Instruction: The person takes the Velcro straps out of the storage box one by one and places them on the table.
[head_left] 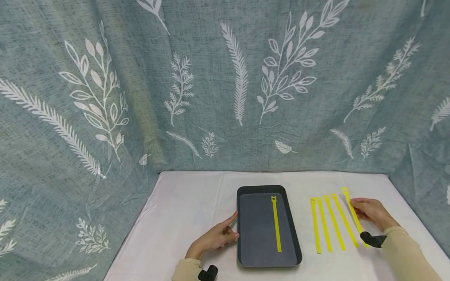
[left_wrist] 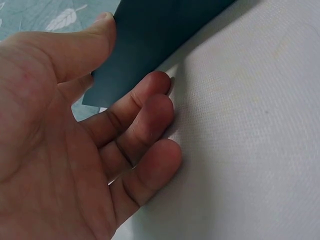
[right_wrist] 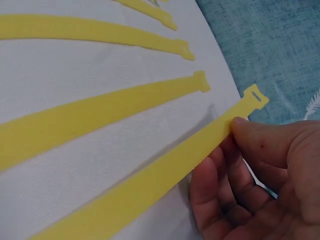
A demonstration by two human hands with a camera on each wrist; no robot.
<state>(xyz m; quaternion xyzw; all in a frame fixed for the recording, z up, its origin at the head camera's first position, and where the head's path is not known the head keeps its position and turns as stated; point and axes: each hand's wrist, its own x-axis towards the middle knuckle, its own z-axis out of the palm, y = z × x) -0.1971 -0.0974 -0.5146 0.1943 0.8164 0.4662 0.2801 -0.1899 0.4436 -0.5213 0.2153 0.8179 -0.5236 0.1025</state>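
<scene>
My right hand [head_left: 372,211] pinches a yellow hook-and-loop cable tie [head_left: 353,212] between thumb and fingers near its slotted head. In the right wrist view, that end of the tie [right_wrist: 185,155] is raised off the white cloth, casting a shadow. Several more yellow ties [head_left: 336,224] lie side by side to its left. Another tie [head_left: 276,226] lies lengthwise inside a dark grey tray [head_left: 254,230]. My left hand [head_left: 215,236] touches the tray's left side with thumb and index finger, the other fingers loosely bent beside it on the cloth, seen in the left wrist view.
A white cloth [head_left: 197,203] covers the table. Behind and along the sides hangs a blue-green curtain [head_left: 211,78] with white leaf prints. A black wrist camera [head_left: 373,239] hides the lower end of the held tie in the head view.
</scene>
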